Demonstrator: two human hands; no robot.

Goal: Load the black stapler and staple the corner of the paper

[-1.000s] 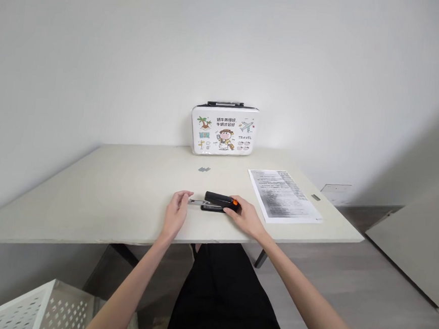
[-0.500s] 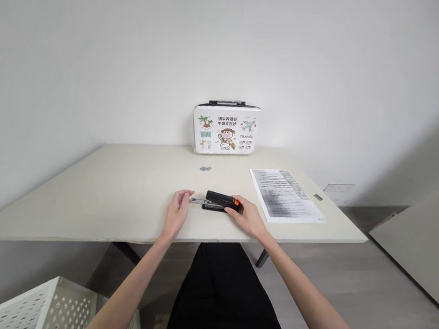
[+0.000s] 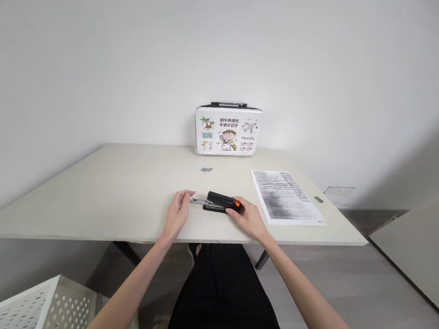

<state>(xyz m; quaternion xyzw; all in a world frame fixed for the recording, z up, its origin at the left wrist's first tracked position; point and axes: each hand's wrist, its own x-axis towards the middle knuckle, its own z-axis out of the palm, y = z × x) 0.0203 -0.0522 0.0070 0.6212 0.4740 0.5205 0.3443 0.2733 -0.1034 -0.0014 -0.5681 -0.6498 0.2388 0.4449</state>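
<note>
A black stapler (image 3: 221, 201) with an orange part at its right end rests on the table near the front edge. From its left end sticks out a metal staple tray (image 3: 198, 201). My right hand (image 3: 249, 217) grips the stapler's right end between thumb and fingers. At the left, my left hand (image 3: 178, 212) has its fingers closed at the outer tip of the staple tray; its fingertips partly hide that end. Behind the stapler lie several small grey staple strips (image 3: 206, 169).
A printed paper sheet (image 3: 287, 197) lies on the white table (image 3: 137, 193), right of my hands. Against the wall stands a white cartoon-printed case (image 3: 227, 130) with a black handle. A dark slot (image 3: 318, 199) is at the right edge. A white perforated basket (image 3: 67, 304) sits below, left.
The view has shifted very slightly. Both hands and the stapler hold the same positions relative to each other, and the staple tray sticks out as before.
</note>
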